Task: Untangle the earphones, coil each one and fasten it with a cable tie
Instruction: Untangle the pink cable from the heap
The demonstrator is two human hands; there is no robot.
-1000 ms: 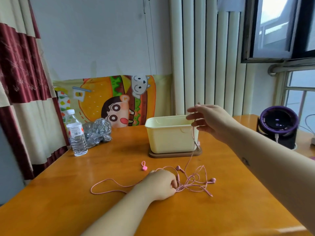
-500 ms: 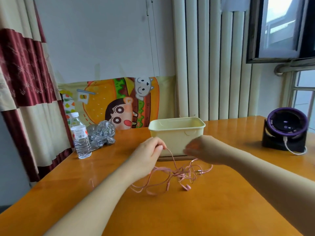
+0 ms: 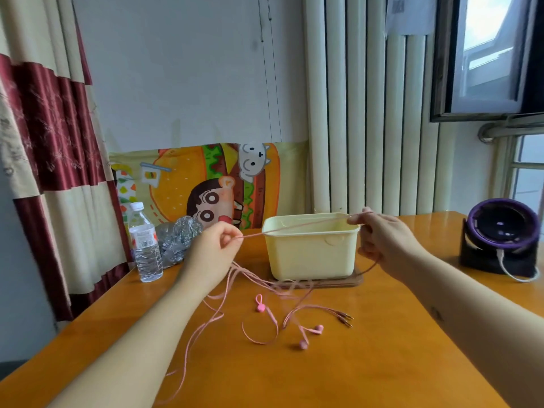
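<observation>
Pink earphone cables [image 3: 290, 228] stretch taut in the air between my two hands, in front of the yellow box. My left hand [image 3: 216, 248] pinches the cable at its left end. My right hand [image 3: 382, 241] pinches it at the right, near the box's far corner. From both hands more pink cable hangs down onto the wooden table [image 3: 368, 357]. Two pink earbuds [image 3: 312, 335] and gold jack plugs [image 3: 346, 318] lie on the table below. A pink cable tie [image 3: 259, 304] lies by itself left of them.
A pale yellow plastic box [image 3: 312, 251] stands on a brown wooden mat at the table's middle. A water bottle [image 3: 144, 245] and a crumpled clear bag [image 3: 179, 240] sit at the back left. A purple and black round device [image 3: 504, 237] with a white cord stands at the right.
Both hands have risen and pulled apart, stretching the pink cable taut between them. The tangle has loosened, and earbuds and plugs now lie spread on the table.
</observation>
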